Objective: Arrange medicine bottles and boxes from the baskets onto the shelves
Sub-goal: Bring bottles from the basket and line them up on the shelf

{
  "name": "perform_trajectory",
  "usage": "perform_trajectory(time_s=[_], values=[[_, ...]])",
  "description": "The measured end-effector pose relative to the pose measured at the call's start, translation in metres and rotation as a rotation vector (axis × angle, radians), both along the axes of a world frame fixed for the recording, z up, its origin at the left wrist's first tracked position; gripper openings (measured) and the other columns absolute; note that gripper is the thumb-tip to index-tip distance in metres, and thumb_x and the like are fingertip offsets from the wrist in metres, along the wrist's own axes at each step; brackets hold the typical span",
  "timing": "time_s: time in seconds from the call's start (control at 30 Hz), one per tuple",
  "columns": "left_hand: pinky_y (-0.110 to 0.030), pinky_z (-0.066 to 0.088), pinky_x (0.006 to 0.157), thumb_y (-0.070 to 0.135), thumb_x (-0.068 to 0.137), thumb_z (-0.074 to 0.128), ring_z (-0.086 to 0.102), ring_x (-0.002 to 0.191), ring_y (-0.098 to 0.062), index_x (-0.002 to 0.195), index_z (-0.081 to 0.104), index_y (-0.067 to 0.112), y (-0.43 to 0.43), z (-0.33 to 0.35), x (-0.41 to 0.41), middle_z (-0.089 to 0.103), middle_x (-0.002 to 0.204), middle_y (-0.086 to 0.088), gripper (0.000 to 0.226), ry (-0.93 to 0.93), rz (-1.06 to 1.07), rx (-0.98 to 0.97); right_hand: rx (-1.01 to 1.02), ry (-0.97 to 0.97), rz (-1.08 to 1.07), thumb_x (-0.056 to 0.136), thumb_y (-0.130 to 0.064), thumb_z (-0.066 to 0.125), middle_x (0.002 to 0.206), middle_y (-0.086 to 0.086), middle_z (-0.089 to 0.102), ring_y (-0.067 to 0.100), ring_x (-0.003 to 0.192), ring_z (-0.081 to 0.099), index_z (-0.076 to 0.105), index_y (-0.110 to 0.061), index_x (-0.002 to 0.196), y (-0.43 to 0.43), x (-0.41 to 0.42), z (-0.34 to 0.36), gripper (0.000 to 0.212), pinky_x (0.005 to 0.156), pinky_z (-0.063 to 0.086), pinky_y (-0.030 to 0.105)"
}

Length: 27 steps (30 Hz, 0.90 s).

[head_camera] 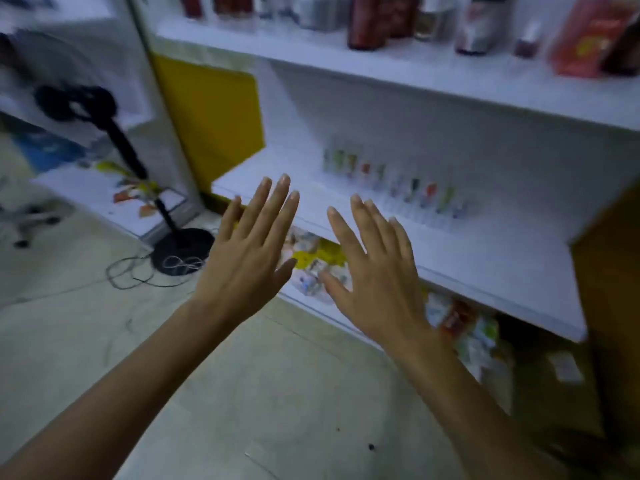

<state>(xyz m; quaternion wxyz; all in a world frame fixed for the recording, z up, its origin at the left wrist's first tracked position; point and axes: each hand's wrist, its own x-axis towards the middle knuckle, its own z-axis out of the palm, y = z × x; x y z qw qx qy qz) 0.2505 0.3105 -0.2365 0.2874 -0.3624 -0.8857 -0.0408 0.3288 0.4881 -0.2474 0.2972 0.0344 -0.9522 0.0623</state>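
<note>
Motion blur smears everything, so no label can be read. The tall bottles (367, 26) and a red box (585, 43) on the top shelf (433, 81) are cut off at the frame's edge. Below, a row of small bottles (391, 183) with coloured labels stands towards the back of the smooth white middle shelf (485, 258). Crinkled packets (311, 261) under it are partly hidden behind the hands. The left hand (249, 258) and right hand (374, 282) hover before that shelf, each grip slack: fingers straight, spread, holding nothing. A black round-footed stand (138, 168) rises from the pale floor (277, 375) on the left.
</note>
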Motion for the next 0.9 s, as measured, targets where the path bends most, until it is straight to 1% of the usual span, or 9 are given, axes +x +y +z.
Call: perform_trajectory(time_s=[0.07, 0.13, 0.2, 0.37, 0.5, 0.67, 0.8, 0.87, 0.9], values=[[-0.053, 0.018, 0.115, 0.038, 0.089, 0.061, 0.009, 0.146, -0.028, 0.15, 0.014, 0.008, -0.034, 0.018, -0.023, 0.012, 0.158, -0.012, 0.083, 0.045, 0.056, 0.039, 0.01, 0.032, 0.066, 0.087, -0.047, 0.056, 0.156, 0.014, 0.027, 0.029, 0.143, 0.027, 0.032, -0.018, 0.149, -0.031, -0.037, 0.017, 0.072, 0.114, 0.026, 0.048], [-0.051, 0.014, 0.116, 0.044, 0.09, 0.048, 0.007, 0.146, -0.027, 0.151, 0.013, 0.009, -0.062, 0.037, -0.048, 0.008, 0.159, -0.009, 0.079, 0.087, 0.098, 0.069, 0.027, 0.096, 0.119, 0.086, -0.047, 0.056, 0.154, 0.016, 0.03, 0.03, 0.141, 0.029, 0.035, -0.017, 0.148, -0.057, -0.077, 0.039, 0.071, 0.111, 0.028, 0.048], [-0.051, 0.014, 0.116, 0.05, 0.089, 0.039, 0.006, 0.147, -0.027, 0.151, 0.009, 0.01, -0.083, 0.06, -0.078, 0.005, 0.159, -0.007, 0.08, 0.115, 0.132, 0.093, 0.036, 0.158, 0.149, 0.088, -0.047, 0.055, 0.154, 0.016, 0.03, 0.029, 0.141, 0.027, 0.036, -0.017, 0.147, -0.077, -0.121, 0.066, 0.069, 0.112, 0.027, 0.046], [-0.049, 0.014, 0.117, 0.055, 0.086, 0.035, 0.006, 0.147, -0.024, 0.151, 0.009, 0.012, -0.107, 0.11, -0.179, 0.007, 0.159, -0.007, 0.081, 0.186, 0.162, 0.133, 0.024, 0.3, 0.182, 0.088, -0.045, 0.058, 0.153, 0.015, 0.032, 0.031, 0.142, 0.028, 0.04, -0.015, 0.144, -0.098, -0.233, 0.119, 0.066, 0.113, 0.024, 0.047], [-0.048, 0.015, 0.117, 0.056, 0.086, 0.035, 0.005, 0.147, -0.022, 0.151, 0.008, 0.014, -0.103, 0.138, -0.277, 0.005, 0.159, -0.005, 0.082, 0.254, 0.133, 0.146, 0.046, 0.379, 0.113, 0.086, -0.047, 0.056, 0.148, 0.015, 0.04, 0.031, 0.138, 0.036, 0.044, -0.015, 0.141, -0.093, -0.328, 0.142, 0.065, 0.111, 0.028, 0.047], [-0.048, 0.018, 0.117, 0.056, 0.086, 0.034, 0.006, 0.147, -0.022, 0.151, 0.009, 0.013, -0.095, 0.16, -0.393, 0.007, 0.16, -0.006, 0.082, 0.257, 0.077, 0.178, -0.032, 0.338, 0.072, 0.088, -0.043, 0.063, 0.15, 0.013, 0.039, 0.031, 0.139, 0.034, 0.043, -0.016, 0.142, -0.091, -0.454, 0.175, 0.063, 0.112, 0.026, 0.044], [-0.05, 0.024, 0.115, 0.054, 0.087, 0.04, 0.009, 0.147, -0.021, 0.151, 0.008, 0.015, -0.107, 0.167, -0.472, 0.009, 0.159, -0.005, 0.081, 0.206, 0.01, 0.306, -0.087, 0.241, 0.044, 0.091, -0.037, 0.06, 0.151, 0.008, 0.037, 0.027, 0.14, 0.03, 0.043, -0.018, 0.141, -0.089, -0.542, 0.204, 0.057, 0.113, 0.026, 0.044], [-0.043, 0.022, 0.116, 0.055, 0.088, 0.041, 0.011, 0.146, -0.018, 0.151, 0.011, 0.014, -0.112, 0.168, -0.509, 0.009, 0.159, -0.003, 0.081, 0.175, -0.052, 0.395, -0.128, 0.208, 0.013, 0.091, -0.034, 0.06, 0.146, 0.007, 0.043, 0.026, 0.135, 0.036, 0.045, -0.018, 0.139, -0.084, -0.583, 0.216, 0.053, 0.109, 0.032, 0.043], [-0.036, 0.019, 0.117, 0.056, 0.089, 0.042, 0.013, 0.146, -0.015, 0.151, 0.013, 0.014, -0.114, 0.169, -0.528, 0.011, 0.159, -0.002, 0.08, 0.146, -0.09, 0.457, -0.137, 0.19, -0.015, 0.091, -0.034, 0.06, 0.142, 0.007, 0.047, 0.026, 0.131, 0.039, 0.046, -0.018, 0.138, -0.081, -0.603, 0.22, 0.051, 0.105, 0.035, 0.042]])
